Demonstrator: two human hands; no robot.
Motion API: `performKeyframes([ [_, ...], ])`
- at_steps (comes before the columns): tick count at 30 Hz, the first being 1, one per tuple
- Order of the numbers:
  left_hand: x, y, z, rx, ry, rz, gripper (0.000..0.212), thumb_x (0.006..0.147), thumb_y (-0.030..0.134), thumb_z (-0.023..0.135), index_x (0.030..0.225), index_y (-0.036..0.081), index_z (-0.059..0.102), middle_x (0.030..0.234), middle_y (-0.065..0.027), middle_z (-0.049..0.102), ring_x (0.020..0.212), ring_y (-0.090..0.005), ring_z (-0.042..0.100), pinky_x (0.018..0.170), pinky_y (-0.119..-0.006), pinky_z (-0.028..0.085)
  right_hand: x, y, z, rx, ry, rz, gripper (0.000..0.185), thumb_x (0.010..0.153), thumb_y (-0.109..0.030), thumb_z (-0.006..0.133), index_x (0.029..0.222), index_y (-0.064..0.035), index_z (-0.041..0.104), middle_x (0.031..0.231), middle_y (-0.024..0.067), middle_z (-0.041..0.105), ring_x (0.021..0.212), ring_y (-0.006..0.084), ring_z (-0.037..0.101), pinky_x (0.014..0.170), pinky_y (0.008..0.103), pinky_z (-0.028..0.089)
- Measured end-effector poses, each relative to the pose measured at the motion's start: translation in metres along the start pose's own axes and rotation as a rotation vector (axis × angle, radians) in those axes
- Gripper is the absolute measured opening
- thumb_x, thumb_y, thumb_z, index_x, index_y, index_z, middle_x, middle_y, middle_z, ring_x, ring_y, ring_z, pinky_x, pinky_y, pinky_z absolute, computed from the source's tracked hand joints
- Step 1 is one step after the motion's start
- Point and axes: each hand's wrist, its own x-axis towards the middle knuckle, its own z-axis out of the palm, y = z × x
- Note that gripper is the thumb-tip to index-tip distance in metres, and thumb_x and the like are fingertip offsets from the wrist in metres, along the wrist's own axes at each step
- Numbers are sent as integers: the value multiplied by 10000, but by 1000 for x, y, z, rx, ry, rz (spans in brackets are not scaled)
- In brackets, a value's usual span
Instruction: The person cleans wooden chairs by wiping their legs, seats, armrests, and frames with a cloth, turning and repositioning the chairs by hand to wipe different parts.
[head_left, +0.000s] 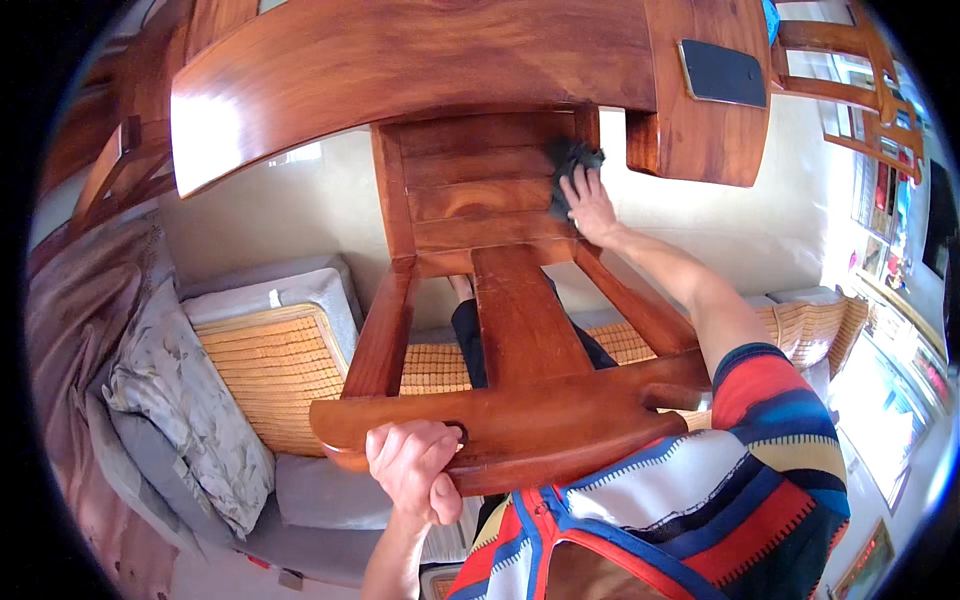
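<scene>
A brown wooden chair (480, 187) stands with its backrest towards me and its slatted seat beyond. My left hand (416, 465) grips the chair's top rail (555, 420) near its left end, fingers curled at a hole in the wood. Out over the seat, my right hand (591, 202) reaches to the right side and presses on a dark cloth (574, 169). The cloth lies bunched under its fingers on the seat's right edge.
Beyond the chair is a polished wooden table (420, 67) bearing a dark smartphone (724, 73). A grey sofa (330, 491) with woven mats (270, 352) and a patterned cushion (187, 420) stands at left and beneath. More wooden chairs (832, 37) are at the upper right.
</scene>
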Motion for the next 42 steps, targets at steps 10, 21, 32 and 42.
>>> performKeyframes([
  [10,-2,-1,2,-13,56,24,249,773,210,425,857,48,593,753,-85,645,646,-216,601,656,-336,382,103,-156,-39,-132,108,-675,649,851,-386,588,1425,-295,299,1538,64,139,1403,303,137,1114,548,114],
  [21,-7,-3,-1,-21,34,3,291,854,244,385,862,36,589,798,-90,652,694,-252,622,650,-370,397,180,-176,-79,47,263,-177,603,884,-429,497,1427,-255,300,1519,101,192,1390,334,169,1067,619,161],
  [32,-5,0,2,-16,57,10,269,872,213,384,895,26,576,762,-110,642,656,-260,598,632,-373,387,89,-125,-29,-59,94,-985,594,768,-182,647,1327,-275,469,1524,0,207,1402,228,171,1132,540,117],
  [42,4,0,2,-18,71,9,216,775,180,473,823,5,590,747,-108,623,634,-244,575,644,-351,365,34,31,-21,-107,7,-210,715,822,-146,576,1452,-225,249,1517,131,178,1379,337,205,1101,534,192],
])
